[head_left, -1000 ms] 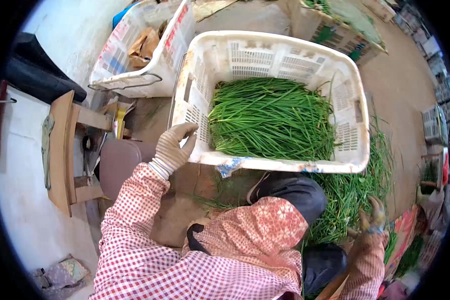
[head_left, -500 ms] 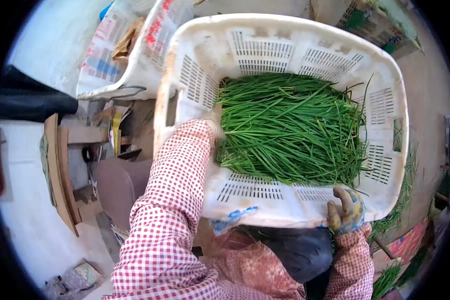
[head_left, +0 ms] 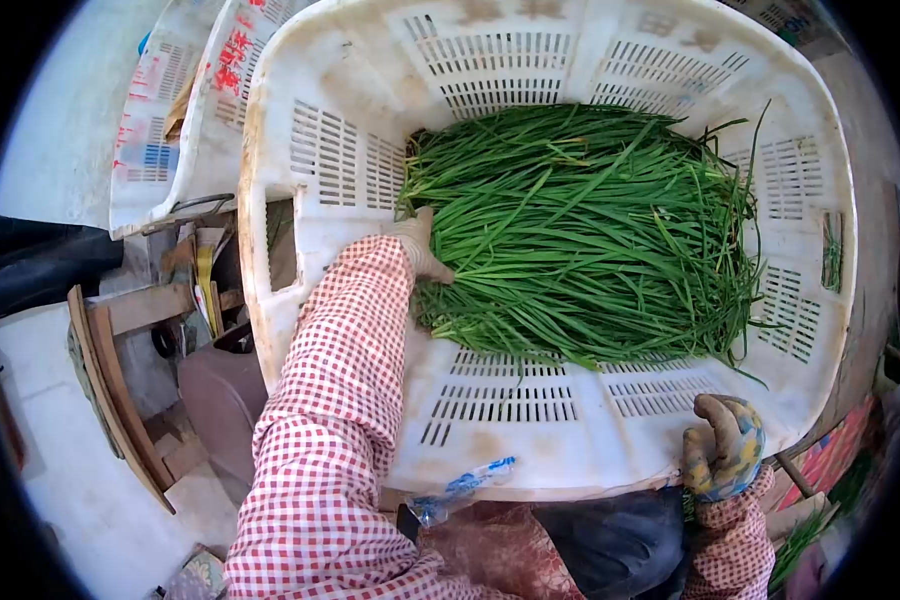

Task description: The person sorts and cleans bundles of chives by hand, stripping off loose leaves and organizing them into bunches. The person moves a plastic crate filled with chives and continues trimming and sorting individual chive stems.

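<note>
A large white plastic basket (head_left: 595, 425) with slotted walls holds a thick layer of long green chives (head_left: 580, 230), laid mostly lengthwise. My left hand (head_left: 425, 245), in a pale glove, reaches inside to the left end of the layer. Its thumb and fingers close around stem ends there, though the fingertips are partly hidden among the leaves. At the basket's near right rim, my right hand (head_left: 725, 450), in a blue-and-yellow patterned glove, curls its fingers over the edge. A torn blue-and-clear plastic strip (head_left: 465, 485) hangs on the near rim.
More white baskets with red markings (head_left: 195, 110) stand at the back left. Beside them are a wooden frame (head_left: 120, 390) and a brown rounded object (head_left: 220, 400). Other green stalks (head_left: 800, 545) lie at the lower right.
The basket appears larger and nearer in view. My left hand stays at the left end of the chives, and my right hand remains on the near rim.
</note>
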`<action>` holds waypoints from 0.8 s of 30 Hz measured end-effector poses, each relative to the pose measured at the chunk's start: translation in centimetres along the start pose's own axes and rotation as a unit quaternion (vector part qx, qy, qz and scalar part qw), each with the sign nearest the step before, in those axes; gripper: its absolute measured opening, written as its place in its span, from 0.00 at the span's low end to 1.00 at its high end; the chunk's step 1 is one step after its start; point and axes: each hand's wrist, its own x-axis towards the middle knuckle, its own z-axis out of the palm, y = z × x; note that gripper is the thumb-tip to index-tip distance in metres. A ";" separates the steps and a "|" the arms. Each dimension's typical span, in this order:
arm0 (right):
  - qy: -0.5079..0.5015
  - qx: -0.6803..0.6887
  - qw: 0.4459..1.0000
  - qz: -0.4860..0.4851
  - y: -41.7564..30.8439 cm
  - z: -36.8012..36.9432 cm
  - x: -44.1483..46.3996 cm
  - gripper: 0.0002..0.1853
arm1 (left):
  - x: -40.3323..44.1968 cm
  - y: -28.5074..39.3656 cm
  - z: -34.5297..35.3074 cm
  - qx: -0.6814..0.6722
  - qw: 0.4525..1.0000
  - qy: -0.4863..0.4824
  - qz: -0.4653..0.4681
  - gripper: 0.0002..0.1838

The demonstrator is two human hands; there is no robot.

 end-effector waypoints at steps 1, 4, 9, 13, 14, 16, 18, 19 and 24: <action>-0.003 0.000 1.000 -0.001 0.0 0.0 0.0 0.19 | -0.3 -0.1 0.1 -0.002 1.000 -0.002 -0.001 0.70; 0.002 -0.009 1.000 0.005 0.1 0.3 -0.2 0.19 | -1.3 -0.4 0.4 -0.019 0.997 0.019 0.072 0.66; 0.002 0.000 1.000 0.008 0.2 -0.1 -0.3 0.19 | 0.2 -0.1 1.3 0.042 0.997 0.048 0.040 0.57; 0.026 0.002 1.000 -0.001 0.3 0.2 -0.4 0.19 | 0.6 0.4 0.2 0.031 0.998 -0.061 -0.014 0.49; 0.024 -0.003 1.000 -0.008 0.3 0.1 -0.3 0.19 | -0.4 0.7 0.4 0.054 0.999 -0.004 -0.001 0.49; 0.023 0.006 1.000 -0.005 0.2 0.0 -0.1 0.18 | -1.4 0.3 1.0 0.048 0.995 0.085 0.028 0.45; 0.015 0.013 1.000 -0.009 0.0 -0.1 -0.2 0.18 | -1.1 -0.4 1.6 -0.015 0.994 0.096 0.056 0.44; 0.019 0.009 1.000 -0.007 0.3 0.0 -0.4 0.17 | -1.3 -0.8 1.6 -0.079 0.988 0.107 0.084 0.43; 0.023 0.011 1.000 -0.008 0.2 0.1 -0.3 0.16 | -3.1 -0.4 0.6 -0.145 0.981 0.096 0.091 0.48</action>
